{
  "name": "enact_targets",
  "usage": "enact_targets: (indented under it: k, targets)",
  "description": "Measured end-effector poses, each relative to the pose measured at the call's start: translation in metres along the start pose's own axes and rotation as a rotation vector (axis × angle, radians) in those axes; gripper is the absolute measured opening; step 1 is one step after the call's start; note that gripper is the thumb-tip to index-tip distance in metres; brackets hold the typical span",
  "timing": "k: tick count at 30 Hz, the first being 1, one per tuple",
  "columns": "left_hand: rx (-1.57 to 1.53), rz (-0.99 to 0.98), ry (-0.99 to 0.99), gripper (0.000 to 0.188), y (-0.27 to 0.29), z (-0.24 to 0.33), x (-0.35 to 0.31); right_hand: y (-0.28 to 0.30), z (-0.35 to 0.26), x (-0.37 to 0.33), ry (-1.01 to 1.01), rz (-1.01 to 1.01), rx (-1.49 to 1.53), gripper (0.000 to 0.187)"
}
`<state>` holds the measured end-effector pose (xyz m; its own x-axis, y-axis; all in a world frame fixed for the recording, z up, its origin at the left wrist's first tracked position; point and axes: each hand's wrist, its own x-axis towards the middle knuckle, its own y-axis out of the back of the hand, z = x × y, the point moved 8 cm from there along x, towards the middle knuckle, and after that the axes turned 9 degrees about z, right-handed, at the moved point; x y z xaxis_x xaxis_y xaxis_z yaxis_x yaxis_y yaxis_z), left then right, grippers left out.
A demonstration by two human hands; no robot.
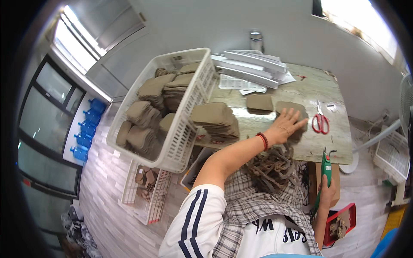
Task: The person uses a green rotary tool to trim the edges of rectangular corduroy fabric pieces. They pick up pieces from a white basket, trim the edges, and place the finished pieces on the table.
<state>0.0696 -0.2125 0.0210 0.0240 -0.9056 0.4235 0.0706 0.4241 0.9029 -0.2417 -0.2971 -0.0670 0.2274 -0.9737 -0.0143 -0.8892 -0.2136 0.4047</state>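
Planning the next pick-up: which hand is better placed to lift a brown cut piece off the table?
Left. The left hand already lies flat on the brown cut piece on the table. The right hand is down by the lap, gripping the green cutting tool.

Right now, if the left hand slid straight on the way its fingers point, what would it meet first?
Probably the red scissors. The left hand lies flat on a brown stack, fingers pointing toward the table's right end, where the scissors lie just past the stack. Exact line is uncertain.
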Motion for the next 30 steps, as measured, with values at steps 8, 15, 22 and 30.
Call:
enact_targets:
  k: [8, 15, 22, 30]
  targets:
    - [-0.223, 0.23, 0.225, 0.015, 0.203, -0.049, -0.063, -0.015, 0.01, 0.007, 0.003, -0.046, 0.034, 0.029]
    - [-0.091, 0.298, 1.117, 0.018, 0.322, -0.255, -0.333, -0.019, -0.009, -0.005, 0.004, -0.022, 0.066, 0.03]
    - [0.103, -0.354, 0.856, 0.063, 0.235, -0.28, -0.352, -0.019, -0.014, -0.007, 0.021, -0.039, -0.067, 0.031]
    - [-0.118, -0.677, 0.963, 0.081, 0.203, -0.285, -0.359, -0.01, -0.017, -0.01, 0.077, 0.041, -0.237, 0.034]
